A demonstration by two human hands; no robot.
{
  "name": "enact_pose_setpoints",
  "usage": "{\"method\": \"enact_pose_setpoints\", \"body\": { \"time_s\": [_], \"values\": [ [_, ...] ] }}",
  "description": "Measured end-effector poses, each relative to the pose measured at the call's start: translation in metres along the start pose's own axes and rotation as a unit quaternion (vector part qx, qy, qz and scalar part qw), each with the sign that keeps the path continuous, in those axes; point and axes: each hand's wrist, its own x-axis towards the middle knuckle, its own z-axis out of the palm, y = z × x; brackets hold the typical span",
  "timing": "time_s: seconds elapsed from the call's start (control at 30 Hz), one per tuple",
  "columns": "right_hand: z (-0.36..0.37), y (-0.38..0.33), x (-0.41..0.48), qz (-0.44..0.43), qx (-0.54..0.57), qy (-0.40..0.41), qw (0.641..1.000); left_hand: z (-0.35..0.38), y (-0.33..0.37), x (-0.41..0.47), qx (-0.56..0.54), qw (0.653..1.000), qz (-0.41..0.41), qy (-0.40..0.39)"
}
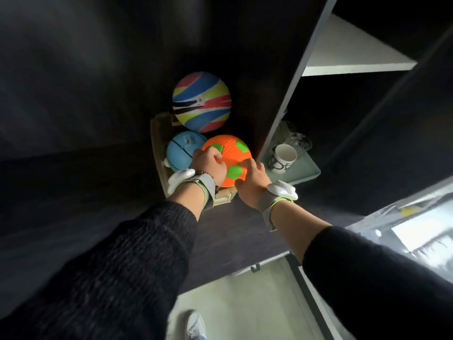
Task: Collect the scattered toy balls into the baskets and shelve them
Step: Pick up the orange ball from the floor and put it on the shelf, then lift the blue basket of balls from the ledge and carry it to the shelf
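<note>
Your two hands are clasped on the orange ball (226, 159) with green patches: your left hand (208, 165) curls over its near-left side with the fingers bent down onto the surface, and your right hand (251, 179) presses its near-right side, fingers spread part-way and wrapped against the ball. Between them the ball sits at the near right corner of a pale basket (157, 143) that rests on a dark shelf surface (245, 229). Just left of the orange ball, touching or nearly touching it, lies a light blue ball (180, 152) in the same basket, partly covered by your left hand and wrist. Beyond both, a larger striped ball (201, 101) in blue, yellow, red, white and black sits at the far end of the basket; whether it rests inside or on the rim you cannot tell. To the right, a slanting grey upright panel (296, 77) stands close beside the orange ball and divides this bay from the next one, where a pale green tray (306, 173) holds a white mug (282, 158) with dark markings and a clear glass (299, 141) behind it. A white shelf board (355, 52) lies higher up on that side. Each wrist wears a grey strap with a white device. Most of the basket's walls are lost in shadow, its near edge is hidden by your wrists, and the surroundings to the left are too dark to make out.
</note>
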Motion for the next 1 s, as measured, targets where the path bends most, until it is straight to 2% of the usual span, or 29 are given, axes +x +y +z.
{"method": "enact_pose_setpoints", "body": {
  "time_s": [0.13,0.27,0.53,0.73,0.83,1.0],
  "values": [
    [0.002,0.006,0.004,0.003,-0.003,0.004,1.000,-0.001,-0.005,-0.002,0.029,0.999,0.006,0.016],
    [0.002,0.014,0.000,0.000,-0.003,0.018,1.000,0.003,0.001,-0.018,-0.006,0.999,0.022,0.038],
    [-0.026,0.071,-0.062,0.019,0.033,0.080,0.996,0.040,0.044,-0.089,-0.033,0.994,0.102,-0.010],
    [-0.052,0.150,-0.152,0.068,0.059,0.147,0.985,0.093,0.084,-0.184,-0.019,0.980,0.186,-0.062],
    [-0.078,0.203,-0.221,0.095,0.055,0.188,0.976,0.134,0.112,-0.257,-0.010,0.960,0.246,-0.130],
    [-0.122,0.291,-0.347,0.181,0.087,0.287,0.937,0.198,0.167,-0.381,-0.023,0.924,0.323,-0.205]
  ]
}}
